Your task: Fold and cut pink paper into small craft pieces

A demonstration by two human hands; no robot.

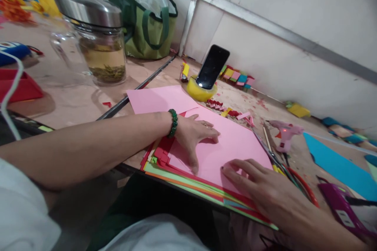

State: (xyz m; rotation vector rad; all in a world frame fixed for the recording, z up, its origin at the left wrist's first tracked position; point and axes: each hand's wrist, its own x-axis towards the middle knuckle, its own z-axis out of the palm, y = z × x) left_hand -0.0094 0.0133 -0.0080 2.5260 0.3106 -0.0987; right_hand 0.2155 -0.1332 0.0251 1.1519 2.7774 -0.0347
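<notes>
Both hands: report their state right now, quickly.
Left hand: open, spread on the pink paper.
Right hand: open, loosely bent, touching the same pink paper.

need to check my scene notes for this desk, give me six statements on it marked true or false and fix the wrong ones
1. The left hand rests on the pink paper. True.
2. The bracelet is on the right wrist. False: it is on the left.
3. The phone stands tilted in the yellow ring. True.
4. The lid is off the mug. False: it is on.
5. The glue gun is pink. True.
6. The blue sheet lies under the right hand. False: it lies apart from that hand, farther right.
</notes>
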